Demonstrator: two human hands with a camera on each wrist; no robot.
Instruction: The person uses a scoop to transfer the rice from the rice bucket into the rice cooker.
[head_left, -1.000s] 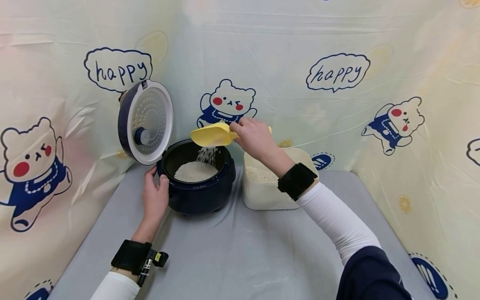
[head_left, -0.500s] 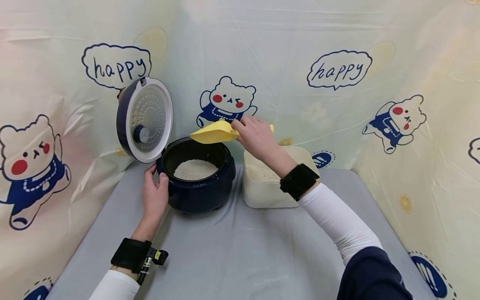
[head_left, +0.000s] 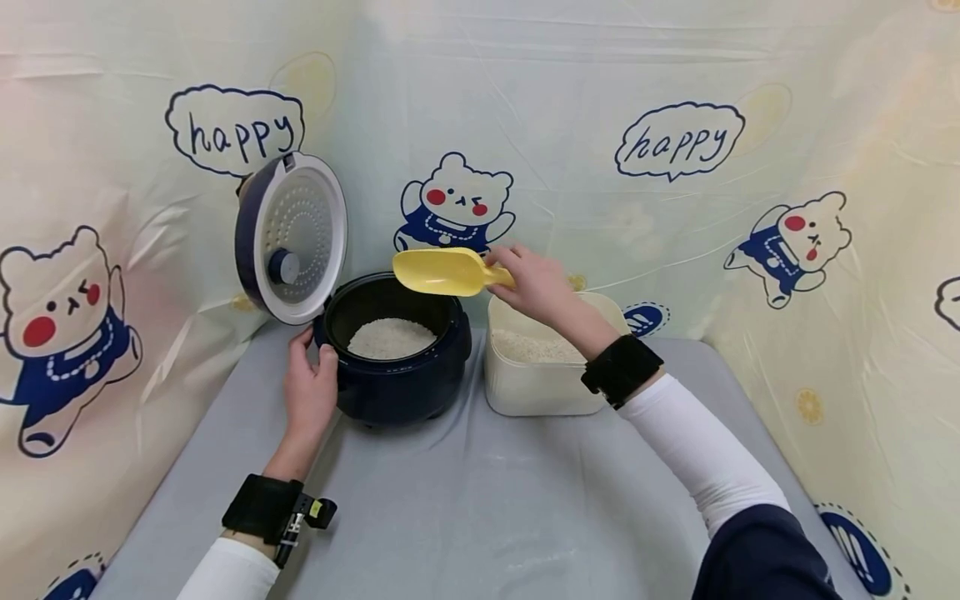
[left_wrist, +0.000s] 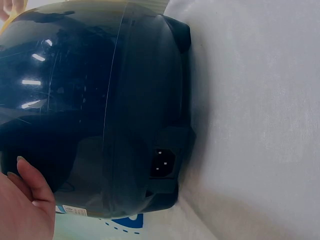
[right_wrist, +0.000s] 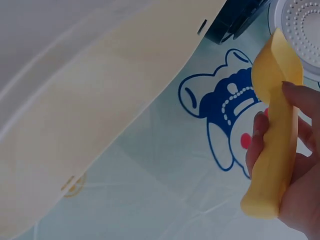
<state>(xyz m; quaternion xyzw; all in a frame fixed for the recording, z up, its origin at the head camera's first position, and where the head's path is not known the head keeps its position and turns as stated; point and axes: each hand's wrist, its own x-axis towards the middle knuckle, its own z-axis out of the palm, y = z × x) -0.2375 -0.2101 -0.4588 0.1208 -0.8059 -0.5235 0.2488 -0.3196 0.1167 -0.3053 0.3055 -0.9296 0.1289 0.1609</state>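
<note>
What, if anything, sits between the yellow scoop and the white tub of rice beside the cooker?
Nothing visible. The right hand holds the yellow scoop above the rice cooker, and the white rice tub stands just to its right, lidless, with open air between them.

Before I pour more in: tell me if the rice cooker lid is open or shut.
Open. The lid stands upright behind the rice cooker, its perforated inner plate facing the camera, with white rice visible inside.

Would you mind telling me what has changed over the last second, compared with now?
The right hand has turned the yellow scoop back level and drawn it right, toward the white container; rice no longer pours from it. The left hand still holds the rice cooker, whose lid stays open.
</note>
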